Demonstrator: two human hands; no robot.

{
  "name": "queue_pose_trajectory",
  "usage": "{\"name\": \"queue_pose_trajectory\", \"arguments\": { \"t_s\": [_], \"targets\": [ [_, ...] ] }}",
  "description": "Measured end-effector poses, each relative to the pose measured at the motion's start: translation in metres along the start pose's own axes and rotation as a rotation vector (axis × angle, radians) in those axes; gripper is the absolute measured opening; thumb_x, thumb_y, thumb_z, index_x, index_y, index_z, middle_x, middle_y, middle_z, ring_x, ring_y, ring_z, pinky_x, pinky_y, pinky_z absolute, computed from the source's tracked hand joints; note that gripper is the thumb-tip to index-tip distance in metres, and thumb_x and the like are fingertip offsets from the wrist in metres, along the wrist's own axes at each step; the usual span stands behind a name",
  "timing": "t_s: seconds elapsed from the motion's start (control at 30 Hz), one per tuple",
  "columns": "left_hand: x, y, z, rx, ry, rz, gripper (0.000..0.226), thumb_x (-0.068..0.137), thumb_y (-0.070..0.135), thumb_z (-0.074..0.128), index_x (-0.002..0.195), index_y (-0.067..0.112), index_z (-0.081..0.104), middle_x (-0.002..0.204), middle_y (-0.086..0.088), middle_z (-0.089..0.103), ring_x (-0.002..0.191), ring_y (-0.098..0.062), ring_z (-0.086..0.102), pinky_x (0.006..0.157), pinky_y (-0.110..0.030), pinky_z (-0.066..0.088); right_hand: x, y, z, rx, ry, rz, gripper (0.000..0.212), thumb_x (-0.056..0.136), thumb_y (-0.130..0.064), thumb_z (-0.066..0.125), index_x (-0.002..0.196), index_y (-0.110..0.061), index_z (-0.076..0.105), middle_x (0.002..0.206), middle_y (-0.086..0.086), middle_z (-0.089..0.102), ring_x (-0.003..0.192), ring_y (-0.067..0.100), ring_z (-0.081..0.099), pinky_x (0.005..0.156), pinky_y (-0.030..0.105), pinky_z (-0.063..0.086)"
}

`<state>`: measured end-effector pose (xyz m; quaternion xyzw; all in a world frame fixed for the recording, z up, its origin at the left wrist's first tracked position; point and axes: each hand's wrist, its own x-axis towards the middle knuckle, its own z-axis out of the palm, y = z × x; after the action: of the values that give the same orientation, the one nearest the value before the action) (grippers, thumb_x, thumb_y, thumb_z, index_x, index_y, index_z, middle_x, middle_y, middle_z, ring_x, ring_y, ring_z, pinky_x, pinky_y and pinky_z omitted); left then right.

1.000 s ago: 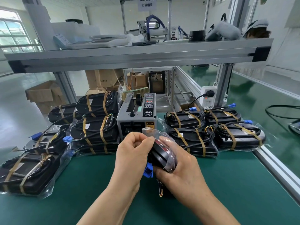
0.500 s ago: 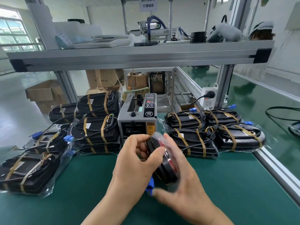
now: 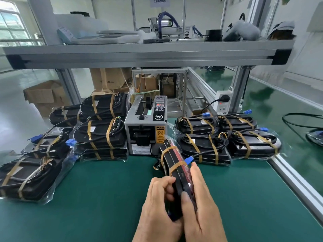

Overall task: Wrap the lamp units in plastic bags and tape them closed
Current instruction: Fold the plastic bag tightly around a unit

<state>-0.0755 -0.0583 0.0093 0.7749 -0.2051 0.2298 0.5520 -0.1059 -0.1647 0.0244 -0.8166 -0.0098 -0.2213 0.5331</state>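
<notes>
Lamp unit on edge, both hands clamped on its near end.
Bagged lamp unit [image 3: 172, 159] is centre-right over the worktop [image 3: 104, 198], long axis running near-to-far, far tip aimed at the tape dispenser [image 3: 146, 130], close to it. L hand [image 3: 157, 205] curls its fingers onto the left face. R hand [image 3: 201, 205] pinches w/ thumb on the top edge, fingers [image 3: 196, 173] flat up the right face. Dispenser's dead ahead, so prob either hand reaches it.

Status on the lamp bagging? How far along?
Done: bagged, taped units in the left pile and right pile flanking the tape dispenser. In hand: left hand and right hand grip one bagged lamp unit on edge, two tape bands on it. Left: stacking it; no unbagged units in view.
</notes>
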Motion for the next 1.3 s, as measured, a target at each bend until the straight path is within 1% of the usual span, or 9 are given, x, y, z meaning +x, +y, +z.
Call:
{"name": "queue_pose_trajectory", "arguments": {
  "t_s": [0.2, 0.33, 0.43, 0.57, 0.63, 0.73, 0.87, 1.13, 1.3],
  "targets": [
    [-0.003, -0.010, -0.004, 0.008, -0.004, 0.047, 0.066, 0.056, 0.032, 0.083, 0.115, 0.036, 0.055, 0.092, 0.009, 0.053, 0.077, -0.014, 0.061, 0.065, -0.025, 0.055, -0.011, 0.003, 0.002, 0.215, 0.155, -0.012, 0.045, 0.095, -0.028, 0.042, 0.136, -0.030, 0.058, 0.139, -0.027, 0.056, 0.130, -0.005, 0.051, 0.103, 0.009, 0.039],
    [-0.006, -0.007, -0.008, 0.028, 0.002, 0.057, 0.058, 0.061, 0.032, 0.078, 0.113, 0.037, 0.055, 0.092, 0.009, 0.054, 0.078, -0.012, 0.062, 0.066, -0.023, 0.055, -0.011, -0.001, 0.002, 0.303, 0.130, 0.112, 0.035, 0.096, -0.024, 0.055, 0.130, -0.029, 0.064, 0.133, -0.025, 0.062, 0.126, -0.001, 0.057, 0.101, 0.015, 0.045],
    [-0.007, -0.001, -0.010, 0.071, -0.009, 0.093, 0.042, 0.071, 0.029, 0.067, 0.111, 0.037, 0.056, 0.093, 0.017, 0.053, 0.077, -0.007, 0.061, 0.067, -0.018, 0.053, -0.005, -0.004, 0.000, 0.221, 0.089, 0.208, 0.059, 0.081, -0.004, 0.078, 0.126, -0.039, 0.064, 0.128, -0.031, 0.063, 0.120, -0.005, 0.060, 0.101, 0.020, 0.047],
    [0.006, -0.001, -0.032, 0.076, -0.163, 0.137, 0.034, 0.072, 0.022, 0.075, 0.101, 0.037, 0.067, 0.088, 0.013, 0.064, 0.076, -0.007, 0.067, 0.070, -0.019, 0.053, 0.006, -0.008, -0.007, 0.163, 0.068, 0.231, 0.051, 0.086, -0.012, 0.073, 0.124, -0.046, 0.064, 0.125, -0.024, 0.067, 0.114, -0.007, 0.062, 0.100, 0.017, 0.046],
    [0.026, -0.002, -0.041, 0.001, -0.110, -0.024, 0.019, 0.078, 0.019, 0.072, 0.086, 0.036, 0.073, 0.075, 0.008, 0.068, 0.065, -0.004, 0.066, 0.065, -0.016, 0.051, 0.011, -0.008, -0.009, 0.126, 0.059, 0.221, 0.048, 0.091, -0.012, 0.066, 0.123, -0.047, 0.063, 0.128, -0.025, 0.065, 0.116, -0.014, 0.057, 0.101, 0.010, 0.042],
    [0.078, -0.018, -0.043, -0.182, 0.188, -0.500, 0.018, 0.089, 0.016, 0.068, 0.075, 0.024, 0.074, 0.067, 0.001, 0.068, 0.054, -0.008, 0.057, 0.060, -0.022, 0.048, 0.016, -0.008, -0.010, 0.104, 0.087, 0.234, 0.045, 0.096, -0.012, 0.058, 0.127, -0.044, 0.062, 0.129, -0.027, 0.062, 0.116, -0.023, 0.047, 0.092, -0.005, 0.034],
    [0.141, -0.048, -0.041, -0.490, 0.355, -0.923, 0.010, 0.093, 0.017, 0.068, 0.090, 0.008, 0.072, 0.068, -0.001, 0.064, 0.047, -0.006, 0.051, 0.050, -0.020, 0.047, 0.017, -0.007, -0.010, 0.104, 0.081, 0.254, 0.043, 0.099, -0.014, 0.053, 0.134, -0.038, 0.059, 0.128, -0.027, 0.060, 0.115, -0.018, 0.050, 0.087, -0.008, 0.033],
    [0.173, -0.064, -0.020, -0.580, 0.421, -1.116, 0.015, 0.088, 0.017, 0.074, 0.082, 0.010, 0.063, 0.045, 0.004, 0.060, 0.033, -0.003, 0.053, 0.038, -0.016, 0.046, 0.017, -0.004, -0.006, 0.085, 0.075, 0.245, 0.041, 0.099, -0.020, 0.051, 0.136, -0.039, 0.053, 0.131, -0.027, 0.056, 0.109, -0.023, 0.044, 0.084, -0.010, 0.029],
    [0.176, -0.057, -0.014, -0.657, 0.570, -1.108, 0.021, 0.088, 0.008, 0.068, 0.070, 0.009, 0.057, 0.052, 0.001, 0.057, 0.037, -0.005, 0.050, 0.043, -0.020, 0.046, 0.016, -0.005, -0.007, 0.100, 0.072, 0.262, 0.037, 0.101, -0.030, 0.050, 0.137, -0.037, 0.054, 0.135, -0.024, 0.057, 0.120, -0.006, 0.051, 0.087, -0.010, 0.028]
  ]
}}
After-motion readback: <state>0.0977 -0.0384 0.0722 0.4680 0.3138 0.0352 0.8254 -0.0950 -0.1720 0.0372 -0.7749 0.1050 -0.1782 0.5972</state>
